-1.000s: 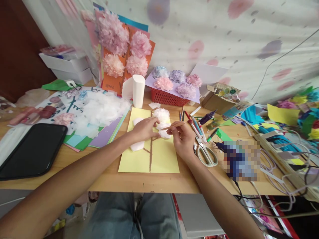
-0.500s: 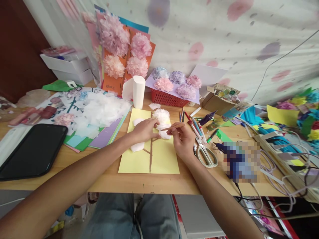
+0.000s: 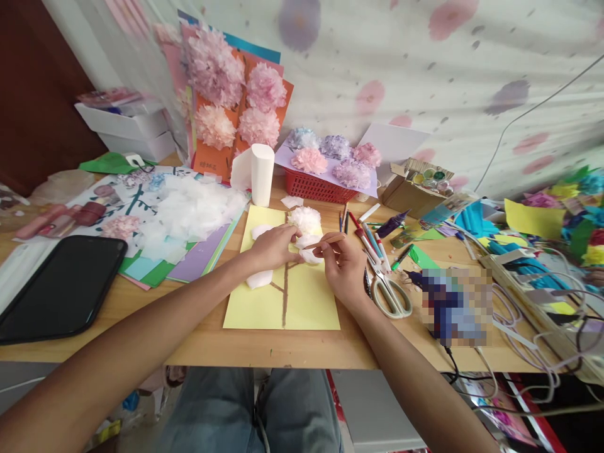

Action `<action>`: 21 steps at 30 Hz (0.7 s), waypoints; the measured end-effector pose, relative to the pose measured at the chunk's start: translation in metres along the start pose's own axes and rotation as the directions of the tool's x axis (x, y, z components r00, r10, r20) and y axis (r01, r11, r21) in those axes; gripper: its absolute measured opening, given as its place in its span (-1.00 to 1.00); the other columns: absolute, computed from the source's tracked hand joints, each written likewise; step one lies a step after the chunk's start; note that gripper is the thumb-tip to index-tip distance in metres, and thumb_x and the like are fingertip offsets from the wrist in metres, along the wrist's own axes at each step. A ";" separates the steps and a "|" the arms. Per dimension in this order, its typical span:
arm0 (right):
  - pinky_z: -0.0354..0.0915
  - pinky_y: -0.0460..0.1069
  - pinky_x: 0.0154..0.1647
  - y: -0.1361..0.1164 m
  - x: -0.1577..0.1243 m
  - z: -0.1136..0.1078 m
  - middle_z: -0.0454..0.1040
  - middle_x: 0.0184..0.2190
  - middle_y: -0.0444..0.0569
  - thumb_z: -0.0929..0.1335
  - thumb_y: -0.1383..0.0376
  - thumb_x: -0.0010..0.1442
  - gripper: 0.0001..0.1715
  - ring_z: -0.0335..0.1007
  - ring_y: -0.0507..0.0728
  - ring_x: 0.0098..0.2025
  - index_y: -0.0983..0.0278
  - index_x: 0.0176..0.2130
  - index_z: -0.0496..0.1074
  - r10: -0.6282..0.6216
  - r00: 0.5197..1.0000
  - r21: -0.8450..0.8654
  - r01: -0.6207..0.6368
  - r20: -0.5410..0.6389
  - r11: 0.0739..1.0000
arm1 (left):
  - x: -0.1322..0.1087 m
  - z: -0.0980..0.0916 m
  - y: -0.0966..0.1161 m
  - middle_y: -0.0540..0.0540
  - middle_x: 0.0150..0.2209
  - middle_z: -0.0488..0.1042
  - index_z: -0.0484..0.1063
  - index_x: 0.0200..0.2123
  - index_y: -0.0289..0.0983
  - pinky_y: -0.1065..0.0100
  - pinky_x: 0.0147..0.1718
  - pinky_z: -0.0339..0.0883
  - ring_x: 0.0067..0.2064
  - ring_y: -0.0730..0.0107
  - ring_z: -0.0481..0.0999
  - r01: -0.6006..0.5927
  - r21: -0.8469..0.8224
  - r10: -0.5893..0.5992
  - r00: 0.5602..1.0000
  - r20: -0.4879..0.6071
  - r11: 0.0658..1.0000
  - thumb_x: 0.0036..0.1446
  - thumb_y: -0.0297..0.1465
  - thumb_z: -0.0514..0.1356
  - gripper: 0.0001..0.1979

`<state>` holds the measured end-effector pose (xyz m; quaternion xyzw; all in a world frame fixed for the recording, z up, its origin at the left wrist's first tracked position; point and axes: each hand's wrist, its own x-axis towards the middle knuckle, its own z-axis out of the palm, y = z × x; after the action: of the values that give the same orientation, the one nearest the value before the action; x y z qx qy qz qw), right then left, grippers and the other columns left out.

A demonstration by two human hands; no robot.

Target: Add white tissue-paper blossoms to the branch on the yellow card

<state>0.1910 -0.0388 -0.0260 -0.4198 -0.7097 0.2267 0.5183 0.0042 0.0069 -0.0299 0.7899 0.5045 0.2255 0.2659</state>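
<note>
A yellow sheet (image 3: 311, 308) lies on the table, with a brown branching stem drawn on it. Near its top right sits a fluffy white tissue flower (image 3: 304, 219), and just below is a folded white tissue paper piece (image 3: 311, 255). My left hand (image 3: 276, 246) rests over the sheet, thumb and forefinger closed at the left edge of that piece. My right hand (image 3: 344, 267) pinches a thin brown stick (image 3: 313, 246), whose tip meets the piece; its exact kind is unclear. More white tissue (image 3: 259, 280) shows partly beneath my left wrist.
Scissors (image 3: 391, 296), pens (image 3: 370, 242) and a partly blurred glue gun (image 3: 443, 302) lie to the right. A phone (image 3: 61, 286) and a heap of white tissue squares (image 3: 193, 204) are on the left. Behind stand a white roll (image 3: 262, 175) and a red basket (image 3: 321, 187).
My right hand has shifted very slightly left with the stick. My left hand stays in place, and the rest looks the same.
</note>
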 end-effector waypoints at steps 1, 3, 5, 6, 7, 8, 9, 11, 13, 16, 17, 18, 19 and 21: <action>0.49 -0.06 -0.41 0.000 0.000 0.000 0.48 -0.32 -0.07 0.30 0.25 0.37 -0.84 0.52 0.05 -0.35 0.21 -0.29 0.38 0.001 1.000 0.002 -0.001 0.002 1.000 | 0.000 0.000 0.000 -0.14 -0.07 0.54 0.42 -0.13 -0.23 0.21 -0.17 0.33 -0.06 0.04 0.54 0.004 -0.005 -0.004 1.000 -0.003 1.000 -0.06 -0.13 0.42 -0.53; 0.49 -0.05 -0.39 -0.001 0.000 0.001 0.48 -0.31 -0.07 0.30 0.25 0.37 -0.84 0.52 0.05 -0.35 0.21 -0.28 0.38 0.007 1.000 0.022 -0.007 -0.011 1.000 | 0.000 0.000 0.000 -0.13 -0.07 0.54 0.42 -0.13 -0.22 0.21 -0.17 0.34 -0.06 0.05 0.54 0.008 -0.016 -0.008 1.000 -0.011 1.000 -0.06 -0.14 0.41 -0.53; 0.51 -0.03 -0.35 0.000 0.000 0.000 0.47 -0.30 -0.08 0.31 0.23 0.38 -0.85 0.52 0.05 -0.34 0.20 -0.27 0.38 0.014 0.998 0.058 -0.010 -0.056 0.998 | 0.000 0.001 0.000 -0.12 -0.07 0.54 0.41 -0.13 -0.22 0.21 -0.17 0.33 -0.07 0.06 0.54 0.010 -0.020 -0.010 1.000 -0.015 1.000 -0.05 -0.15 0.41 -0.54; 0.52 -0.02 -0.34 0.001 -0.001 0.000 0.46 -0.29 -0.08 0.31 0.22 0.38 -0.85 0.52 0.05 -0.34 0.20 -0.26 0.38 0.015 0.996 0.074 -0.009 -0.083 0.997 | 0.000 0.001 0.000 -0.12 -0.07 0.54 0.41 -0.13 -0.22 0.21 -0.17 0.33 -0.07 0.07 0.54 0.010 -0.018 -0.010 1.000 -0.012 1.000 -0.05 -0.15 0.41 -0.54; 0.52 -0.01 -0.33 0.001 -0.001 0.000 0.45 -0.29 -0.08 0.31 0.20 0.37 -0.85 0.52 0.06 -0.35 0.20 -0.26 0.37 0.015 0.994 0.083 -0.006 -0.104 0.997 | 0.000 0.001 0.000 -0.11 -0.07 0.53 0.41 -0.14 -0.22 0.21 -0.17 0.33 -0.07 0.07 0.54 0.009 -0.016 -0.009 1.000 -0.008 1.000 -0.04 -0.15 0.40 -0.55; 0.53 0.00 -0.33 0.002 -0.002 0.000 0.45 -0.30 -0.09 0.32 0.19 0.37 -0.84 0.52 0.06 -0.35 0.20 -0.26 0.37 0.013 0.993 0.084 -0.003 -0.116 0.996 | 0.000 0.001 -0.001 -0.11 -0.07 0.53 0.41 -0.14 -0.22 0.21 -0.17 0.33 -0.07 0.07 0.54 0.008 -0.014 -0.008 1.000 -0.003 1.000 -0.04 -0.15 0.40 -0.56; 0.53 0.00 -0.33 0.002 -0.002 0.000 0.45 -0.30 -0.08 0.32 0.18 0.37 -0.83 0.51 0.06 -0.35 0.20 -0.26 0.37 0.011 0.993 0.080 -0.002 -0.116 0.997 | 0.001 0.001 -0.001 -0.11 -0.07 0.53 0.41 -0.14 -0.22 0.21 -0.17 0.33 -0.07 0.07 0.54 0.007 -0.013 -0.007 1.000 -0.001 1.000 -0.04 -0.15 0.40 -0.56; 0.53 0.00 -0.34 0.003 -0.002 0.000 0.46 -0.30 -0.07 0.31 0.18 0.37 -0.82 0.51 0.06 -0.35 0.20 -0.27 0.38 0.013 0.996 0.062 -0.008 -0.085 0.998 | 0.001 0.002 -0.002 -0.12 -0.07 0.54 0.41 -0.15 -0.22 0.21 -0.18 0.33 -0.07 0.06 0.54 0.002 -0.010 -0.002 1.000 -0.003 1.000 -0.04 -0.14 0.40 -0.56; 0.52 -0.01 -0.35 0.003 -0.002 0.000 0.47 -0.30 -0.07 0.31 0.18 0.37 -0.81 0.52 0.06 -0.34 0.20 -0.28 0.39 0.028 0.998 0.046 -0.025 -0.048 0.999 | 0.001 0.002 -0.003 -0.12 -0.08 0.54 0.41 -0.15 -0.22 0.21 -0.18 0.33 -0.07 0.04 0.54 -0.003 -0.005 0.003 1.000 -0.010 1.000 -0.04 -0.13 0.39 -0.55; 0.51 -0.02 -0.36 0.003 0.000 0.000 0.48 -0.33 -0.07 0.31 0.20 0.37 -0.83 0.52 0.07 -0.35 0.21 -0.28 0.39 0.053 0.998 0.039 -0.052 -0.019 0.998 | 0.000 0.001 -0.003 -0.14 -0.07 0.54 0.41 -0.13 -0.22 0.20 -0.16 0.33 -0.05 0.02 0.53 -0.009 -0.003 0.009 1.000 -0.015 1.000 -0.03 -0.14 0.39 -0.55; 0.50 -0.02 -0.37 0.003 0.000 0.000 0.48 -0.33 -0.07 0.31 0.20 0.37 -0.83 0.52 0.07 -0.36 0.21 -0.28 0.39 0.055 0.998 0.037 -0.055 -0.014 0.998 | 0.000 0.001 -0.002 -0.14 -0.06 0.54 0.41 -0.12 -0.22 0.19 -0.15 0.33 -0.04 0.02 0.53 -0.009 -0.005 0.009 1.000 -0.015 1.000 -0.04 -0.14 0.39 -0.54; 0.50 -0.02 -0.37 0.003 0.000 0.000 0.49 -0.33 -0.07 0.31 0.20 0.37 -0.83 0.52 0.06 -0.36 0.21 -0.27 0.39 0.056 0.998 0.036 -0.055 -0.012 0.998 | 0.000 0.001 -0.002 -0.14 -0.06 0.54 0.41 -0.11 -0.22 0.19 -0.15 0.33 -0.04 0.02 0.53 -0.007 -0.006 0.007 1.000 -0.016 1.000 -0.04 -0.14 0.40 -0.53; 0.50 -0.02 -0.37 0.003 -0.001 0.000 0.49 -0.33 -0.07 0.31 0.19 0.37 -0.82 0.52 0.06 -0.36 0.21 -0.27 0.39 0.053 0.999 0.035 -0.052 -0.014 0.998 | -0.001 0.001 -0.001 -0.14 -0.06 0.54 0.41 -0.10 -0.21 0.19 -0.15 0.33 -0.04 0.02 0.53 -0.006 -0.005 0.006 1.000 -0.018 1.000 -0.05 -0.13 0.40 -0.52; 0.51 0.00 -0.36 0.002 -0.002 -0.001 0.48 -0.32 -0.07 0.31 0.17 0.36 -0.81 0.52 0.07 -0.36 0.20 -0.28 0.39 0.035 0.998 0.049 -0.033 -0.048 0.998 | -0.001 0.001 -0.001 -0.14 -0.07 0.54 0.41 -0.10 -0.21 0.20 -0.15 0.33 -0.05 0.03 0.53 -0.007 -0.002 0.007 1.000 -0.019 1.000 -0.05 -0.12 0.40 -0.51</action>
<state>0.1934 -0.0395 -0.0286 -0.4246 -0.6838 0.2420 0.5418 0.0037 0.0064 -0.0310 0.7891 0.5042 0.2344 0.2610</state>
